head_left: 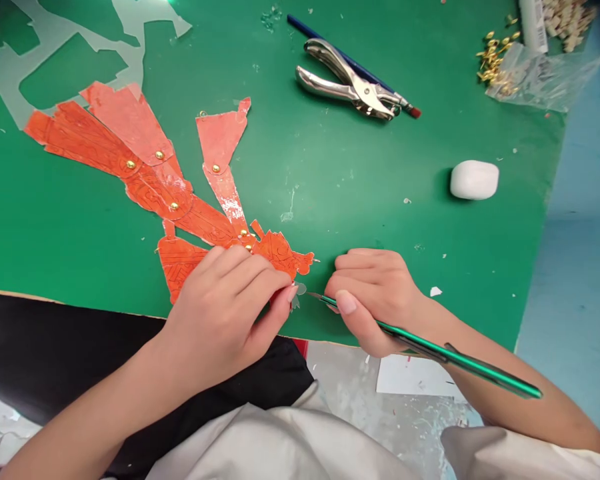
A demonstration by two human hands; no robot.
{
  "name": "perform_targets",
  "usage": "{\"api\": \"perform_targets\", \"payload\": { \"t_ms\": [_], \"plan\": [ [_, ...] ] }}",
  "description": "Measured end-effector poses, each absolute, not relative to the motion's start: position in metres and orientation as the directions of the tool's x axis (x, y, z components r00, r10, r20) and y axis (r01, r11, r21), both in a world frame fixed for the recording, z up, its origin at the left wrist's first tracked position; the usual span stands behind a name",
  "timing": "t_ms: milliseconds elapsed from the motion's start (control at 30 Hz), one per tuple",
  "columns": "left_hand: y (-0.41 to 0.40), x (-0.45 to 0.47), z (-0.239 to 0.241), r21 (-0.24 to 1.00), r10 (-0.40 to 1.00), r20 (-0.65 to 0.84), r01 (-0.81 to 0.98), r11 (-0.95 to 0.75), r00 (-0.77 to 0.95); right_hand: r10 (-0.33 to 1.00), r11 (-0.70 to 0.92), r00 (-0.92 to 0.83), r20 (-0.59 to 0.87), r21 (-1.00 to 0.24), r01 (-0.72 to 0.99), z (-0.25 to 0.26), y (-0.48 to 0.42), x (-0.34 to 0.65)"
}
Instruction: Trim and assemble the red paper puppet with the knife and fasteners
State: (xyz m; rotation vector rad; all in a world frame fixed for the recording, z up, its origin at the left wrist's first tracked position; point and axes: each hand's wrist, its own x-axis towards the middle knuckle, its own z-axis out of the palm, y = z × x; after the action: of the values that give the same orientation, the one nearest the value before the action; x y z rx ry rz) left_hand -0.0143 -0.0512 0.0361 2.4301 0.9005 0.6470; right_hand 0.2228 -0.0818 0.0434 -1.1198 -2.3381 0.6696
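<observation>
A red jointed shadow puppet (205, 217) with drawn lines and brass fasteners lies on the green table, its head end near my hands. My left hand (230, 300) rests over the puppet's lower edge. Its thumb and index finger pinch a small clear plastic piece (301, 289), mostly hidden by the fingertips. In my right hand (375, 297) is a slim green craft knife (460, 360), held like a pen. The knife's thin tip points left, close to the clear piece; whether they touch I cannot tell.
A metal hole punch (353, 80) lies against a blue paintbrush (295, 25) at the back. To the right sits a white rounded case (474, 180). Brass fasteners (495, 60) spill by a plastic bag (545, 77). Cut-out clear sheet scraps (80, 23) lie back left.
</observation>
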Motion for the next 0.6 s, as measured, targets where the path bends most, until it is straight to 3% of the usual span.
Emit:
{"api": "perform_targets", "payload": {
  "t_ms": [600],
  "plan": [
    [-0.0520,-0.0121,0.0360,0.540,0.688,0.263,0.488,-0.686,0.676,0.813,0.573,-0.524,0.255,-0.510,0.641,0.0374,-0.0907,0.2128]
  ]
}}
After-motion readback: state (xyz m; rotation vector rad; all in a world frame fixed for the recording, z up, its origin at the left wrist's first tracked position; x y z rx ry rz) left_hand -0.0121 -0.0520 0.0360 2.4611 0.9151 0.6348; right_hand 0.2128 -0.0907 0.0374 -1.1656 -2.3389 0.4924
